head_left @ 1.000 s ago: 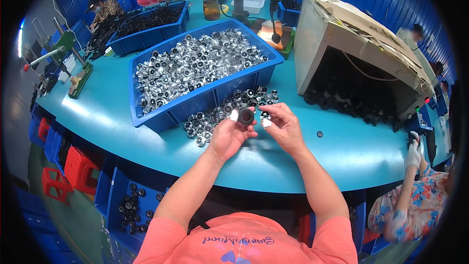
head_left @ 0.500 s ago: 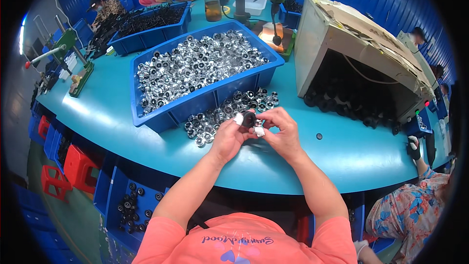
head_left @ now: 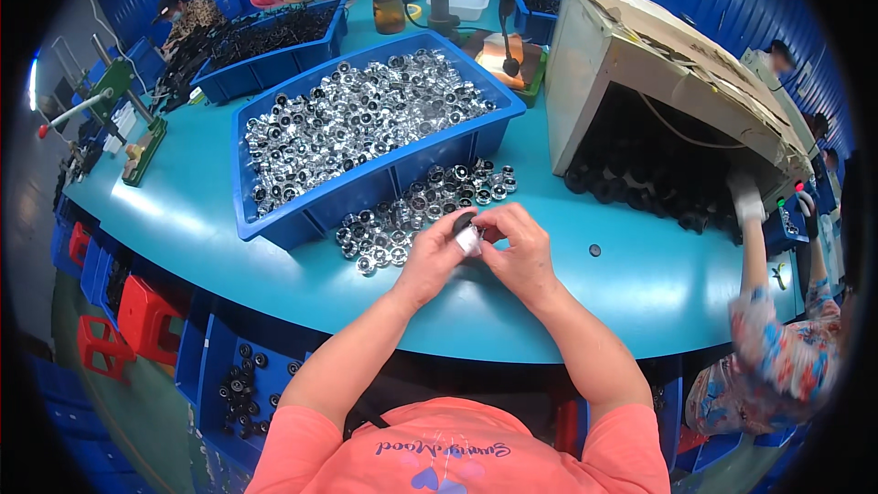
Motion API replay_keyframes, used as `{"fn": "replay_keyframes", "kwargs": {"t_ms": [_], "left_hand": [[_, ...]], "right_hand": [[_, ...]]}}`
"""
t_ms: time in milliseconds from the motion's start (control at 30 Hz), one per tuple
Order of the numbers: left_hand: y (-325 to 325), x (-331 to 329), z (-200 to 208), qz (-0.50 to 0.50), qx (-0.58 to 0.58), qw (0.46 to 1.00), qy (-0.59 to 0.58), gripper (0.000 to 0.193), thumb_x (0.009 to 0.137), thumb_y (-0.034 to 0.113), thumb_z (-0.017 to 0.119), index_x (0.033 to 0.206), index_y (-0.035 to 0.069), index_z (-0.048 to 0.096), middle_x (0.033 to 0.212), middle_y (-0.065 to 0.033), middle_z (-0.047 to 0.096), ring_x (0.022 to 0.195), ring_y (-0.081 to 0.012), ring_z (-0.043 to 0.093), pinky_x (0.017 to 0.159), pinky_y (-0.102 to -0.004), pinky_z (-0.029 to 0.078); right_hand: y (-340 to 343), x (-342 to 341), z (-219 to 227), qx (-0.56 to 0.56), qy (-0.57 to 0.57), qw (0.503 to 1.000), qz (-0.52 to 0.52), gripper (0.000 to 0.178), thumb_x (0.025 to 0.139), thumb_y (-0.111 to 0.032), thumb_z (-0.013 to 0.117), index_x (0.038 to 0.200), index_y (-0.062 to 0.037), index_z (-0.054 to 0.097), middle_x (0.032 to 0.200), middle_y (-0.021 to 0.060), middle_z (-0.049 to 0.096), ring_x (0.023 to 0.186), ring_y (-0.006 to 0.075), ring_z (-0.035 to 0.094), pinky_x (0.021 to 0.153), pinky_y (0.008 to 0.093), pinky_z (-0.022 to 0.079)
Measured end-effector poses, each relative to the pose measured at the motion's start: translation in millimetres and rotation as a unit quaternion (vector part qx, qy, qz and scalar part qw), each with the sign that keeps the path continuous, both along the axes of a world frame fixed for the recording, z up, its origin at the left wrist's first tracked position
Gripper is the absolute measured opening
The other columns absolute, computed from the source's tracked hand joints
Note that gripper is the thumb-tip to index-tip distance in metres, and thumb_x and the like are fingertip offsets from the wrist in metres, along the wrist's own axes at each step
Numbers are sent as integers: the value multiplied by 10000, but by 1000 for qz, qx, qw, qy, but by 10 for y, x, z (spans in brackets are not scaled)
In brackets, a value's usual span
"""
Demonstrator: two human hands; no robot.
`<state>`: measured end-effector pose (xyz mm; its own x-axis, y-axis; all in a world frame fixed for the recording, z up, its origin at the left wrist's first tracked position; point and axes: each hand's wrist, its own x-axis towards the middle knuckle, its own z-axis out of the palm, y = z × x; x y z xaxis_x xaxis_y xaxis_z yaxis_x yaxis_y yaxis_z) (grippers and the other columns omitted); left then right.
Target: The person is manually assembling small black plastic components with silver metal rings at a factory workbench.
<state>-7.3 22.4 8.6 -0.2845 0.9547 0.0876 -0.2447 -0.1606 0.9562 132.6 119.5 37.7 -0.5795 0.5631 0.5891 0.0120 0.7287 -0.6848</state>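
Above the near side of the table, my left hand [head_left: 428,263] is closed on a black round wheel-like part [head_left: 464,221], seen nearly edge-on. My right hand [head_left: 519,252] meets it from the other side, fingers pinched together. A small shiny bit shows at those fingertips, too hidden to name. White wrapping [head_left: 468,240] covers the thumb area between the hands. Just beyond my hands lies a loose pile of silver-and-black round parts [head_left: 430,201]. Behind the pile stands a blue bin [head_left: 320,215] full of similar parts.
A small black disc [head_left: 595,250] lies right of my hands. An off-white box [head_left: 578,73] holds black wheels [head_left: 631,194] in its dark opening. At the right, a co-worker's arm [head_left: 754,256] reaches to it. A green hand press [head_left: 117,82] stands left; an amber-liquid jar [head_left: 388,11] stands behind.
The black part has turned from facing me to nearly edge-on, and my hands have drawn closer together. The co-worker at the right has stretched an arm to the box opening.
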Motion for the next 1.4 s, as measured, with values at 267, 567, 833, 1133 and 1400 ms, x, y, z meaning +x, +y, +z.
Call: {"fn": "replay_keyframes", "kwargs": {"t_ms": [267, 567, 833, 1133, 1400], "left_hand": [[-6, -27, 27, 30, 12, 999, -9, 275, 1057, 132, 557, 1322, 59, 550, 1080, -77, 650, 871, -130, 639, 733, -305, 588], [-65, -6, 45, 38, 9, 999, 18, 221, 1033, 106, 587, 1249, 67, 611, 948, -41, 631, 686, -86, 579, 580, -264, 560], [-50, 3, 58, 94, -19, 992, 81, 194, 1019, 82, 594, 1206, 68, 646, 911, -13, 629, 655, -69, 577, 546, -239, 548], [-17, -72, 69, -43, -30, 996, -70, 398, 1060, 120, 520, 1449, 48, 487, 1200, -102, 632, 961, -177, 669, 847, -362, 597], [-5, 3, 32, 11, -26, 981, 190, 547, 1000, 10, 561, 1523, 50, 404, 1228, -87, 625, 1024, -150, 651, 896, -321, 556]], "right_hand": [[100, 52, 14, -250, 33, 962, 109, 403, 865, -6, 741, 1260, -31, 665, 1094, 78, 651, 925, 161, 693, 840, 295, 592], [101, 65, -122, -348, -23, 926, 142, 276, 954, -56, 668, 1218, 0, 727, 1118, 78, 662, 1007, 158, 669, 902, 294, 547], [-37, 53, -104, -280, -48, 955, 80, 284, 897, -44, 706, 1177, -18, 741, 1019, 69, 647, 952, 147, 661, 845, 284, 539], [194, 14, -276, -387, -64, 912, 115, 351, 871, -62, 754, 1210, 1, 688, 1152, 77, 671, 976, 151, 666, 853, 313, 554], [186, 33, -230, -409, -29, 904, 121, 388, 924, -85, 722, 1295, 7, 658, 1170, 71, 683, 984, 143, 656, 825, 298, 553]]}}
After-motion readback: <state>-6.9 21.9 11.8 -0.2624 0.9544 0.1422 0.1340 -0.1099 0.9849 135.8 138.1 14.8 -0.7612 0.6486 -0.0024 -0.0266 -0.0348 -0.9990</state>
